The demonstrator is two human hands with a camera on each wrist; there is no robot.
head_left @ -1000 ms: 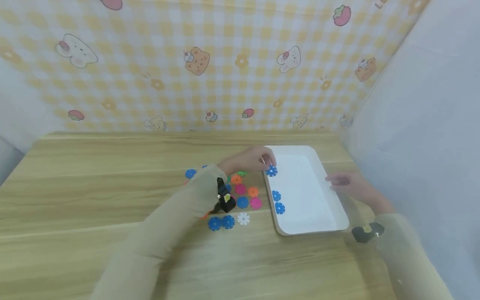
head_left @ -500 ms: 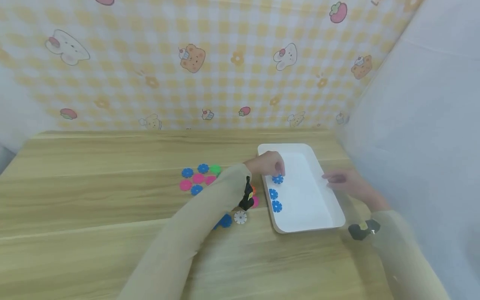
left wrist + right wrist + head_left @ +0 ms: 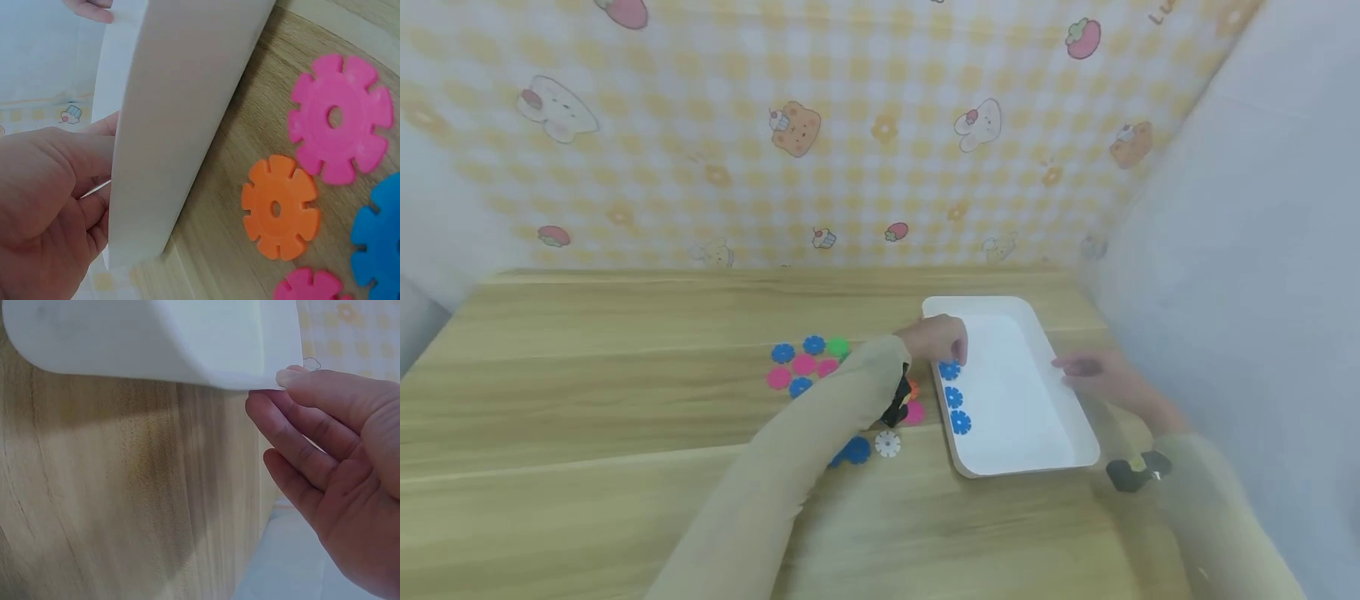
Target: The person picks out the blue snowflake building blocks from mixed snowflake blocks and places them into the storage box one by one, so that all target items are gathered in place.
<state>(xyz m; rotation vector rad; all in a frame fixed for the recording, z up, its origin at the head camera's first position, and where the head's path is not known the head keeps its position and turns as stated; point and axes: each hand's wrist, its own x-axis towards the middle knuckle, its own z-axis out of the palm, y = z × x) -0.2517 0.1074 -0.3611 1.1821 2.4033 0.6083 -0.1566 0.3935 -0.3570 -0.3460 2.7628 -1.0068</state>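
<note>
White rectangular tray [image 3: 1011, 387], three blue notched round discs [image 3: 953, 397] inside

The tray, shallow with rounded corners, lies flat on the table [image 3: 587, 375], open side up. The three discs form a row along its left inner wall; the farthest is partly covered. Further notched discs [image 3: 779, 378], apparently plastic, in pink, blue, orange, green and white, lie flat left of the tray, some hidden.

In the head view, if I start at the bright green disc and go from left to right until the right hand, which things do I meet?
Bright green disc, dark blue disc, white disc, pink disc, white tray with blue discs along its left side, right hand. Left out for overlap: orange disc, left hand.
</note>
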